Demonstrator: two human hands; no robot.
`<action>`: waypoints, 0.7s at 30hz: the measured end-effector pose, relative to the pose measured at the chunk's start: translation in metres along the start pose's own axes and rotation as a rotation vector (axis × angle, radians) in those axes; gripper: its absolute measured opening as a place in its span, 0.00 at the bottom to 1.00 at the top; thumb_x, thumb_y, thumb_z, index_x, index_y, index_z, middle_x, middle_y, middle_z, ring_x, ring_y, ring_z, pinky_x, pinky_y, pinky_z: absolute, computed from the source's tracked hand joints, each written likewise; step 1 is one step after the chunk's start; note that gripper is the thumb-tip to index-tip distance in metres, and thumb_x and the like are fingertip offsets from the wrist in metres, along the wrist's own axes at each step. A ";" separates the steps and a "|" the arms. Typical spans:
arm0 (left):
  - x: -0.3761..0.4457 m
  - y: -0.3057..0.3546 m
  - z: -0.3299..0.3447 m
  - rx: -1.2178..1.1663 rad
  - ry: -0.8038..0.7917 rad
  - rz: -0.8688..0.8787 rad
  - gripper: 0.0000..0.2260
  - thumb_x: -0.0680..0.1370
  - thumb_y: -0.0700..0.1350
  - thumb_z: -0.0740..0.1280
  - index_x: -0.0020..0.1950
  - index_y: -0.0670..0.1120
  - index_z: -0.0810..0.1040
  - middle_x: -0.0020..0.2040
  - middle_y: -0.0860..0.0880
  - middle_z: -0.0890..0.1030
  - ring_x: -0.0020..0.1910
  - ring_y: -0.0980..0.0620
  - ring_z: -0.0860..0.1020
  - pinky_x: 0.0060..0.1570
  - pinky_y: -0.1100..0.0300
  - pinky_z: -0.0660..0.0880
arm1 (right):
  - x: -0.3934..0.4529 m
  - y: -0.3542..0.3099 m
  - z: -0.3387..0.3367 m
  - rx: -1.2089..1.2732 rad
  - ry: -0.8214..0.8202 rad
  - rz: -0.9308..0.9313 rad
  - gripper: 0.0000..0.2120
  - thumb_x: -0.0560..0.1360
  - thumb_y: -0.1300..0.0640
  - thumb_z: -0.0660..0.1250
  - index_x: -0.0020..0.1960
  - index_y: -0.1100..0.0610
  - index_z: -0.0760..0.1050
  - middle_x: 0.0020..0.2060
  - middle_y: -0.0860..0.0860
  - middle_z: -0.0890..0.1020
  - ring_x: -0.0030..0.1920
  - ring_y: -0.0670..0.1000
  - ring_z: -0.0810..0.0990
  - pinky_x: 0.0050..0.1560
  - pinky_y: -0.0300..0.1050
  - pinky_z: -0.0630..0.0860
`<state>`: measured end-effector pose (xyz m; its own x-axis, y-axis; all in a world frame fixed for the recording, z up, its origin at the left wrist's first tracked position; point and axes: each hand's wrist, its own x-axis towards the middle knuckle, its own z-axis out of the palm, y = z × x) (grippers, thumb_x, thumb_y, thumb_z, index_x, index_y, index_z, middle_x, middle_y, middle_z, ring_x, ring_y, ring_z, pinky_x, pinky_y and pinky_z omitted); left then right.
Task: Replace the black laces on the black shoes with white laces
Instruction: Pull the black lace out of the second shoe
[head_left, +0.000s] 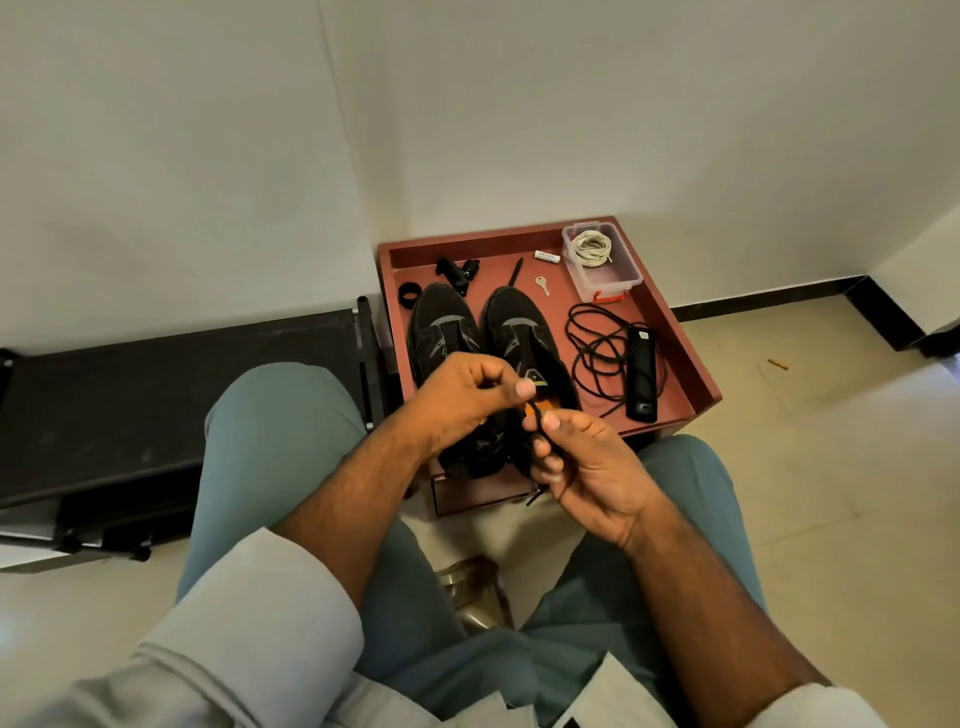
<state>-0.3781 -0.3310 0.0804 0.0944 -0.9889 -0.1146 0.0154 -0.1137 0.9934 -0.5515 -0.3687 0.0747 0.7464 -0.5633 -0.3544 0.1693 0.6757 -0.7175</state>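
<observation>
Both hands worked over the near end of the right-hand shoe (524, 338). The right hand (582, 467) had its grip closed on a black lace (537, 423), pinched between thumb and forefinger, with the tail running down past the palm to a tip just below it. The left hand (460, 397) was curled with thumb against forefinger, apparently pinching the same lace or the shoe's collar; which of the 2 could not be told.

Judged from this, the step was drawing the black lace out of the eyelets. It would go best with short pulls, 1 crossing at a time, the other hand steadying the shoe so it does not slide on the red tray (691, 364).

The 2 black shoes stood side by side on the tray, the left-hand shoe (441, 332) apparently already unlaced. A loose black lace (592, 353) lay coiled beside them, and the white laces (592, 248) sat in a clear box (605, 283) at the far corner.

The hands hid the eyelets, so how much lace remained threaded was unclear.
</observation>
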 end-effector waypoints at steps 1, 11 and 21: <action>0.000 -0.001 -0.006 -0.005 0.094 0.023 0.07 0.75 0.44 0.70 0.38 0.44 0.79 0.32 0.54 0.79 0.33 0.59 0.76 0.37 0.64 0.72 | -0.002 0.002 0.000 -0.002 -0.014 0.020 0.21 0.59 0.50 0.82 0.44 0.62 0.83 0.29 0.53 0.76 0.26 0.44 0.70 0.28 0.35 0.69; -0.004 -0.017 -0.012 0.037 0.372 0.011 0.09 0.78 0.42 0.69 0.46 0.36 0.81 0.33 0.48 0.79 0.29 0.55 0.72 0.29 0.65 0.70 | -0.003 -0.019 0.040 0.167 -0.150 -0.055 0.13 0.61 0.54 0.80 0.43 0.58 0.83 0.33 0.52 0.81 0.29 0.44 0.77 0.26 0.34 0.74; -0.030 -0.015 -0.007 0.314 0.026 -0.041 0.04 0.77 0.42 0.70 0.48 0.44 0.83 0.39 0.38 0.81 0.35 0.54 0.75 0.38 0.61 0.73 | 0.030 -0.035 0.000 -1.204 0.033 -0.411 0.11 0.72 0.63 0.73 0.53 0.52 0.83 0.43 0.39 0.84 0.47 0.39 0.83 0.55 0.41 0.79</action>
<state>-0.3742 -0.2994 0.0686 0.1256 -0.9806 -0.1504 -0.2881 -0.1811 0.9403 -0.5348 -0.4092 0.0886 0.7587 -0.6511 0.0200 -0.3187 -0.3977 -0.8604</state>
